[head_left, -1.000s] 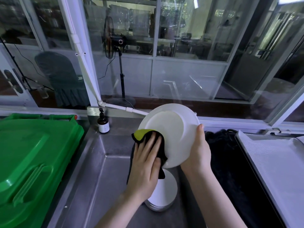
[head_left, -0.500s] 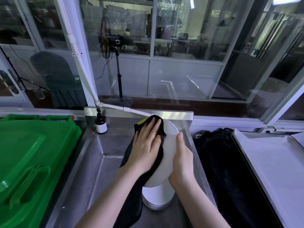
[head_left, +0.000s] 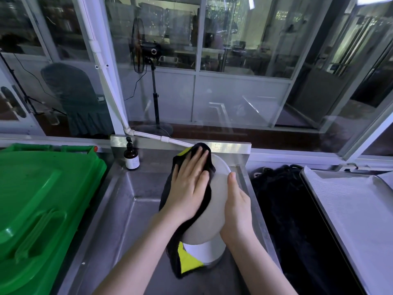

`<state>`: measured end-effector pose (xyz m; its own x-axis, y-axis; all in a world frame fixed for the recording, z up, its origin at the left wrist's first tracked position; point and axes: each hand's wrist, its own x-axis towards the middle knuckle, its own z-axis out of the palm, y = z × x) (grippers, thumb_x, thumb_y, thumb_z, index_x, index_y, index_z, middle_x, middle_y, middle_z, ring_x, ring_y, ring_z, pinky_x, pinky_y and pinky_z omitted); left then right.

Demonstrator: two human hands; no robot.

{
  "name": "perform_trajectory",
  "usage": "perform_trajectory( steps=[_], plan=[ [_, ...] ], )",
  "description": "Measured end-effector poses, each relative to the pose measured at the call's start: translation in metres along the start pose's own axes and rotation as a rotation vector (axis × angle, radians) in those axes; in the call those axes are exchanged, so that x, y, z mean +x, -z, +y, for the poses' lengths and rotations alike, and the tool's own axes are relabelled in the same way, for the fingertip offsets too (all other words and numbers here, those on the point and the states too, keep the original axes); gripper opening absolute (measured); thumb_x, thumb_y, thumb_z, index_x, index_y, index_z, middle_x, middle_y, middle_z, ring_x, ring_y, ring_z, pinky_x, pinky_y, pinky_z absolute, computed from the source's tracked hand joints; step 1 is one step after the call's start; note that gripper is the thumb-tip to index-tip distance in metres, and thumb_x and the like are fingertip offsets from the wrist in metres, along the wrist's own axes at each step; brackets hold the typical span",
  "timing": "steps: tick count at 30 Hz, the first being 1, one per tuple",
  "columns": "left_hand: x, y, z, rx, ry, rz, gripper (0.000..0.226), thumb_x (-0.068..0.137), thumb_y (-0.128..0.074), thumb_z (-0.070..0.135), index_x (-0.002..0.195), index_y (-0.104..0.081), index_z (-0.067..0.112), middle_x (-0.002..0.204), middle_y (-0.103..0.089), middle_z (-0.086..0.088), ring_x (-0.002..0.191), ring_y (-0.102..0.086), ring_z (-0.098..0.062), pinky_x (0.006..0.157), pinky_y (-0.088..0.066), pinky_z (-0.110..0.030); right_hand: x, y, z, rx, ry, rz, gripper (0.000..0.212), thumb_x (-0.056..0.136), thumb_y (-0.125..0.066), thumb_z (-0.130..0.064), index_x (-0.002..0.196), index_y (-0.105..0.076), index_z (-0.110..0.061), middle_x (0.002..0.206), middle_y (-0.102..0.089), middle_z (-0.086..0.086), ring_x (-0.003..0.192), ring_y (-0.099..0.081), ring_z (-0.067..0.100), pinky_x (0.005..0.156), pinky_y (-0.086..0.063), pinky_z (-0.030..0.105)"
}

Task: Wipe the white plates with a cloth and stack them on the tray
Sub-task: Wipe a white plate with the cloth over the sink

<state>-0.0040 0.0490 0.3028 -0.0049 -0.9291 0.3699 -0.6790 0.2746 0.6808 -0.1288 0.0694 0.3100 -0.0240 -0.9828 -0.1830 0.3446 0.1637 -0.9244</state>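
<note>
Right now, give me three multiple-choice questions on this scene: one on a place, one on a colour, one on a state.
1. Where does the stack of white plates stand? A in the sink; B on the tray; C on the green lid.
2. What colours is the cloth? A red; B black and yellow; C white.
3. What is the left hand doing? A hanging idle; B gripping the bottle; C pressing the cloth on the held plate.
1 A: it sits on the sink floor. 2 B: black fabric, yellow patches. 3 C: it lies flat on the cloth.
</note>
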Motion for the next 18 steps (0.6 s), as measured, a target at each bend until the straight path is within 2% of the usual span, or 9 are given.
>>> perform_trajectory(
  steps=[3, 7, 9, 11, 13, 14, 16, 18],
  plan=[
    [-0.02, -0.003, -0.008, 0.094, -0.084, -0.003, 0.058, 0.095, -0.018, 0.041, 0.151, -0.008, 0.031, 0.163, -0.007, 0.011, 0.151, -0.002, -0.004, 0.121, -0.011, -0.046, 0.007, 0.006, -0.01, 0.067, 0.01, 0.054, 0.044, 0.098, -0.051, -0.054, 0.074, -0.081, -0.033, 0.084, -0.079, 0.001, 0.072, -0.075, 0.012, 0.054, -0.055, 0.021],
    [-0.06, -0.015, -0.01, 0.079, -0.16, -0.01, 0.056, 0.1, -0.027, 0.031, 0.156, -0.021, 0.026, 0.164, -0.016, 0.012, 0.148, -0.02, -0.004, 0.122, -0.009, -0.042, 0.012, 0.014, -0.013, 0.073, 0.04, 0.115, 0.041, 0.094, -0.055, -0.059, 0.066, -0.079, -0.04, 0.074, -0.077, -0.008, 0.063, -0.072, 0.005, 0.046, -0.05, 0.016],
    [-0.07, -0.022, -0.006, 0.115, -0.216, -0.045, 0.057, 0.101, -0.029, 0.03, 0.157, -0.018, 0.027, 0.164, -0.014, 0.015, 0.144, -0.028, -0.008, 0.122, -0.011, -0.042, 0.01, 0.013, -0.01, 0.098, 0.03, 0.11, 0.035, 0.087, -0.06, -0.063, 0.075, -0.08, -0.037, 0.085, -0.079, -0.002, 0.077, -0.076, 0.011, 0.059, -0.056, 0.023],
    [-0.061, -0.02, -0.005, 0.122, -0.238, -0.057, 0.057, 0.101, -0.028, 0.031, 0.157, -0.018, 0.026, 0.164, -0.013, 0.014, 0.144, -0.029, -0.008, 0.121, -0.015, -0.042, 0.007, 0.009, -0.004, 0.116, 0.031, 0.094, 0.039, 0.082, -0.062, -0.063, 0.086, -0.082, -0.03, 0.099, -0.079, 0.006, 0.093, -0.076, 0.02, 0.077, -0.057, 0.034],
    [-0.041, -0.011, -0.005, 0.098, -0.22, -0.047, 0.057, 0.1, -0.025, 0.034, 0.156, -0.018, 0.026, 0.164, -0.013, 0.013, 0.146, -0.023, -0.004, 0.12, -0.016, -0.04, 0.003, 0.007, 0.0, 0.109, 0.031, 0.078, 0.039, 0.091, -0.059, -0.058, 0.088, -0.082, -0.026, 0.101, -0.078, 0.008, 0.095, -0.075, 0.023, 0.081, -0.056, 0.036],
    [-0.031, -0.006, -0.007, 0.085, -0.195, -0.034, 0.057, 0.099, -0.024, 0.034, 0.155, -0.017, 0.025, 0.163, -0.013, 0.011, 0.146, -0.019, 0.0, 0.121, -0.015, -0.04, 0.003, 0.006, 0.0, 0.099, 0.033, 0.078, 0.039, 0.095, -0.057, -0.055, 0.084, -0.082, -0.028, 0.097, -0.079, 0.006, 0.091, -0.076, 0.021, 0.077, -0.057, 0.034],
    [-0.019, 0.001, -0.013, 0.064, -0.158, 0.022, 0.057, 0.097, -0.023, 0.034, 0.152, -0.017, 0.022, 0.162, -0.012, 0.007, 0.145, -0.011, 0.005, 0.122, -0.012, -0.039, 0.001, 0.004, -0.008, 0.077, 0.052, 0.084, 0.043, 0.098, -0.053, -0.052, 0.074, -0.081, -0.032, 0.084, -0.079, -0.002, 0.076, -0.075, 0.012, 0.06, -0.056, 0.023],
    [-0.021, 0.001, -0.02, -0.006, -0.082, 0.055, 0.058, 0.094, -0.022, 0.036, 0.15, -0.015, 0.023, 0.161, -0.007, 0.008, 0.148, -0.006, 0.0, 0.123, -0.008, -0.04, 0.003, 0.006, -0.019, 0.051, 0.074, 0.113, 0.051, 0.098, -0.054, -0.053, 0.067, -0.079, -0.022, 0.073, -0.077, -0.006, 0.062, -0.072, 0.006, 0.046, -0.049, 0.015]
  ],
)
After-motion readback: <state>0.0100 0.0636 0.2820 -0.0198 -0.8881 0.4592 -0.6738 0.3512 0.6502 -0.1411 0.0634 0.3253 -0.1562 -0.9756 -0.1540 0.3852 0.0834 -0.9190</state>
